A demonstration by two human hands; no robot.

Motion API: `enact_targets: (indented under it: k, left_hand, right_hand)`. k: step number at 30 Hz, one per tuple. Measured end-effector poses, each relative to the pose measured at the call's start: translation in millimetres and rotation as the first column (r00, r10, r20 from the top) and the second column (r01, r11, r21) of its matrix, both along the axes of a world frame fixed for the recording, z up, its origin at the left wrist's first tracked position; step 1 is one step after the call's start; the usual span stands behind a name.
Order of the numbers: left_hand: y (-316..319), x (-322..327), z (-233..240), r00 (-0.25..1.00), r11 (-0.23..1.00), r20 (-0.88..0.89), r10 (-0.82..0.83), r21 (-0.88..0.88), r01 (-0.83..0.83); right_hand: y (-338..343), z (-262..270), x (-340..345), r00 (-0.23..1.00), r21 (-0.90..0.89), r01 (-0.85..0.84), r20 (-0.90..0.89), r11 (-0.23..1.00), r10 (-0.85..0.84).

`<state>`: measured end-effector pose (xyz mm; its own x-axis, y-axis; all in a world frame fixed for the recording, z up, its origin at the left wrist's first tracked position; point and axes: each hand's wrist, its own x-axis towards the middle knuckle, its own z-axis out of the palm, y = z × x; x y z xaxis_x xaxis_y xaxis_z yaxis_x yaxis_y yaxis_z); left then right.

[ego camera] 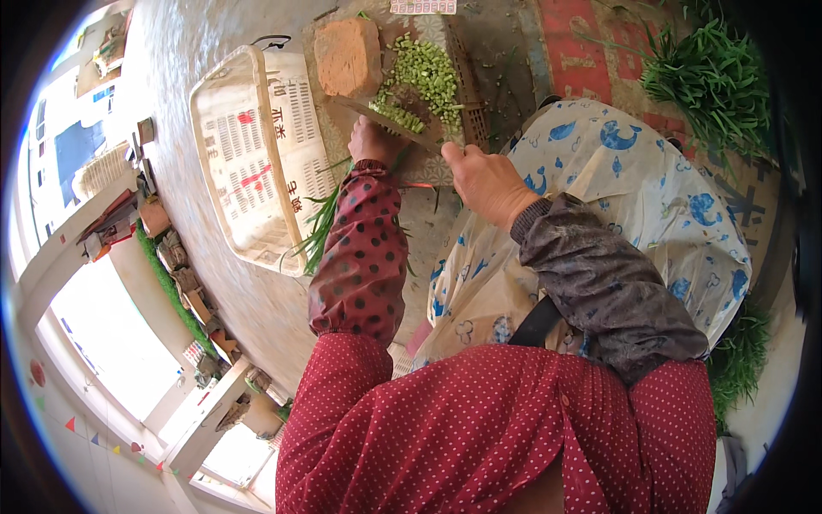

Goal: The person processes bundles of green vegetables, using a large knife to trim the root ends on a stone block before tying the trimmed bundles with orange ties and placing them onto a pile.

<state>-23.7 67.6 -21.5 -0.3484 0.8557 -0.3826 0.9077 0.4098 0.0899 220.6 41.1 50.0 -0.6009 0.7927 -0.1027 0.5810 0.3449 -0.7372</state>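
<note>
My right hand (491, 183) grips the end of a long knife (388, 122), whose blade reaches left across a low board-topped stand (417, 168). Beside the blade, my left hand (374, 142) is closed on a bundle of green stalks; their long leaves (324, 225) trail out below the wrist past my sleeve. The fingertips are partly hidden behind the blade. Short cut green pieces (427, 74) lie in a heap on the far side of the knife. An orange-brown block (348, 58), like a worn brick, sits at the stand's far left corner.
A white plastic crate (263, 148) with slotted walls stands left of the stand. A whale-patterned plastic apron (578, 148) covers my lap. Piles of long green leaves lie at the upper right (713, 83) and lower right (745, 360). Printed sacking (578, 54) spreads over the floor.
</note>
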Motion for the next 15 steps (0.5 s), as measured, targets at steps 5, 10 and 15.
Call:
enact_targets:
  k: [5,10,15]
  left_hand:
    - [-5.8,12.2,16.5,0.998,1.0,-0.054,-0.021,-0.008,0.021]
    - [-10.8,15.2,15.4,0.999,1.0,-0.043,0.019,-0.007,-0.019]
    - [-3.3,20.6,18.7,0.998,0.998,-0.048,0.047,-0.034,-0.048]
  right_hand:
    - [4.9,3.8,0.0,0.999,-0.08,-0.05,0.014,0.996,0.051]
    - [13.5,12.7,-2.2,0.996,-0.124,-0.082,-0.033,0.989,0.078]
    - [36.4,-0.6,-25.8,0.995,-0.106,-0.088,-0.062,0.991,0.081]
